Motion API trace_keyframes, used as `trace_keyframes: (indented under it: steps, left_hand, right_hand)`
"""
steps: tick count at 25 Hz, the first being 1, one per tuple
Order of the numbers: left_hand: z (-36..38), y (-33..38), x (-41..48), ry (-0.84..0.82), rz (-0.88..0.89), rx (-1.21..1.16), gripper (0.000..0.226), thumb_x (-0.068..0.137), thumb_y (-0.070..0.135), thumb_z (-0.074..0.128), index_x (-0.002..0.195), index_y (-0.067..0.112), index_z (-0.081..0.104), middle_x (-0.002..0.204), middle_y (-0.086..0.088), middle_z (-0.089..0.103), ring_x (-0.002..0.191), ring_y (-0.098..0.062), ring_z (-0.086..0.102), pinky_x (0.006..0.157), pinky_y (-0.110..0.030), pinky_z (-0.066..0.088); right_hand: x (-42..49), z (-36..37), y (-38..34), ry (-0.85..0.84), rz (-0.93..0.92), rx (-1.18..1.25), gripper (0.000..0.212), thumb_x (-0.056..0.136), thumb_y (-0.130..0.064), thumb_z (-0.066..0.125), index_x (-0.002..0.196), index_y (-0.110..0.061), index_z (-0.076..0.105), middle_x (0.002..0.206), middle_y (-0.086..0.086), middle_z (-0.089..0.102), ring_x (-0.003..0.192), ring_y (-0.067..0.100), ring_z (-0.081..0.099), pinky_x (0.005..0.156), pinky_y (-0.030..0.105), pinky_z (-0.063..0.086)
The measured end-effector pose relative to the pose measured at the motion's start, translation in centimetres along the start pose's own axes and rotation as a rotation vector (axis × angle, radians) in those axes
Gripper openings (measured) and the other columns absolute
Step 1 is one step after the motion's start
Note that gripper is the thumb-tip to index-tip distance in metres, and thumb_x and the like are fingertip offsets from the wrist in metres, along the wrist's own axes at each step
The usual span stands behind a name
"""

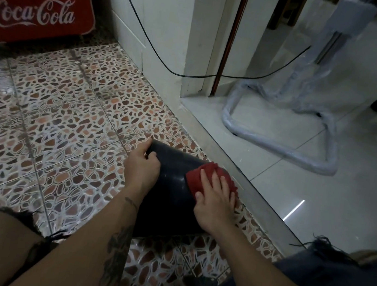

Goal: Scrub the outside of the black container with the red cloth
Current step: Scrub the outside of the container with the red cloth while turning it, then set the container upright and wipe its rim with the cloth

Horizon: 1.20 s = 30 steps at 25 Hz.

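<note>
The black container (172, 184) lies on its side on the patterned floor tiles, its far end pointing away from me. My left hand (142, 165) grips its far left rim, thumb over the edge. The red cloth (202, 176) is spread on the container's upper right side. My right hand (217, 197) lies flat on the cloth with fingers apart, pressing it against the container. The container's near end is hidden behind my forearms.
A raised grey threshold (244, 187) runs along the right of the container, with glossy white floor beyond. A plastic-wrapped metal stand (279, 146) sits there. A red Coca-Cola cooler (38, 0) is at far left. A black cable (192, 74) hangs by the wall corner. My knees frame the bottom.
</note>
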State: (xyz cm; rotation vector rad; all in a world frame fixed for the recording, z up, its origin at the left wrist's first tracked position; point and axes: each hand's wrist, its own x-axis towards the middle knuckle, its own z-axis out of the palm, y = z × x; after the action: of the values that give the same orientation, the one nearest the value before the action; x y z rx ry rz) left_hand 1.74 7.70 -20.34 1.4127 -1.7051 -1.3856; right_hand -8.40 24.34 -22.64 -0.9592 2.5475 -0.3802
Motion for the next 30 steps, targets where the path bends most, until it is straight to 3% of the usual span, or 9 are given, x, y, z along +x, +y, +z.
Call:
trace_keyframes:
  steps: [3, 8, 10, 14, 17, 20, 24, 27, 30]
  left_hand:
    - [0.2, 0.1, 0.1, 0.026, 0.019, 0.044, 0.047, 0.094, 0.016, 0.052, 0.14, 0.022, 0.058, 0.143, 0.0, 0.06, 0.135, -0.022, 0.051, 0.117, -0.035, 0.034]
    - [-0.5, 1.2, 0.1, 0.014, 0.061, 0.049, 0.046, 0.094, 0.015, 0.052, 0.139, 0.024, 0.059, 0.142, 0.002, 0.061, 0.133, -0.02, 0.052, 0.115, -0.032, 0.036]
    - [-1.5, 3.1, 0.4, -0.009, 0.177, 0.094, 0.046, 0.094, 0.013, 0.055, 0.138, 0.026, 0.061, 0.138, 0.0, 0.063, 0.127, -0.018, 0.056, 0.112, -0.029, 0.039]
    - [-2.7, 6.4, 0.8, -0.078, 0.493, 0.287, 0.053, 0.09, 0.009, 0.059, 0.138, 0.03, 0.06, 0.128, -0.005, 0.069, 0.113, -0.021, 0.066, 0.107, -0.034, 0.048]
    - [-2.7, 4.6, 0.0, -0.143, 0.636, 0.46, 0.058, 0.085, 0.0, 0.056, 0.136, 0.026, 0.063, 0.129, -0.006, 0.07, 0.119, -0.026, 0.064, 0.105, -0.035, 0.048]
    - [-2.7, 1.5, -1.6, -0.229, 0.704, 0.615, 0.062, 0.081, -0.001, 0.053, 0.136, 0.027, 0.063, 0.133, 0.0, 0.068, 0.124, -0.025, 0.062, 0.101, -0.041, 0.052]
    - [-2.3, 0.0, -4.1, -0.321, 0.723, 0.598, 0.057, 0.079, 0.013, 0.052, 0.134, 0.026, 0.062, 0.134, 0.003, 0.067, 0.124, -0.023, 0.062, 0.099, -0.043, 0.053]
    - [-2.5, -0.4, -4.5, -0.347, 0.662, 0.63, 0.059, 0.081, 0.015, 0.061, 0.139, 0.024, 0.058, 0.145, 0.004, 0.058, 0.132, -0.017, 0.053, 0.109, -0.034, 0.044]
    - [-3.0, -0.4, -4.5, -0.338, 0.61, 0.637, 0.056, 0.078, 0.02, 0.063, 0.134, 0.021, 0.062, 0.142, 0.003, 0.059, 0.129, -0.018, 0.055, 0.107, -0.035, 0.046]
  right_hand:
    - [0.8, -0.8, 1.3, 0.109, -0.056, 0.008, 0.058, 0.102, -0.035, 0.046, 0.157, -0.039, 0.027, 0.167, -0.01, 0.022, 0.152, 0.019, 0.016, 0.124, 0.048, 0.011]
    - [2.1, -1.4, 1.5, 0.172, 0.102, 0.185, 0.049, 0.098, -0.022, 0.056, 0.147, -0.032, 0.051, 0.151, -0.004, 0.051, 0.138, 0.025, 0.039, 0.114, 0.047, 0.035]
    - [2.2, -1.8, 0.9, 0.225, 0.089, 0.386, 0.045, 0.097, -0.019, 0.056, 0.14, -0.033, 0.059, 0.137, -0.003, 0.062, 0.127, 0.025, 0.053, 0.108, 0.047, 0.043]
    - [2.3, -4.2, -0.6, 0.22, 0.167, 0.801, 0.038, 0.097, -0.016, 0.057, 0.13, -0.031, 0.068, 0.114, -0.003, 0.073, 0.099, 0.017, 0.068, 0.087, 0.033, 0.054]
    - [2.2, -5.0, -0.9, 0.172, 0.22, 0.951, 0.04, 0.091, -0.021, 0.065, 0.13, -0.031, 0.067, 0.114, -0.006, 0.074, 0.099, 0.018, 0.071, 0.091, 0.039, 0.058]
    - [1.8, -5.5, -0.9, 0.137, 0.19, 1.005, 0.037, 0.086, -0.019, 0.07, 0.12, -0.031, 0.073, 0.105, -0.01, 0.076, 0.095, 0.015, 0.072, 0.091, 0.037, 0.058]
    - [0.8, -6.4, -1.6, 0.062, 0.122, 0.997, 0.039, 0.083, -0.012, 0.057, 0.111, -0.03, 0.078, 0.104, -0.008, 0.077, 0.095, 0.012, 0.071, 0.09, 0.033, 0.057]
    - [0.1, -6.5, -2.5, 0.049, 0.073, 0.738, 0.045, 0.082, -0.002, 0.054, 0.099, -0.037, 0.077, 0.099, -0.014, 0.07, 0.094, 0.013, 0.067, 0.085, 0.032, 0.057]
    - [-0.5, -6.3, -3.1, 0.065, -0.01, 0.568, 0.053, 0.078, 0.005, 0.051, 0.103, -0.039, 0.066, 0.107, -0.007, 0.07, 0.099, 0.017, 0.065, 0.081, 0.033, 0.056]
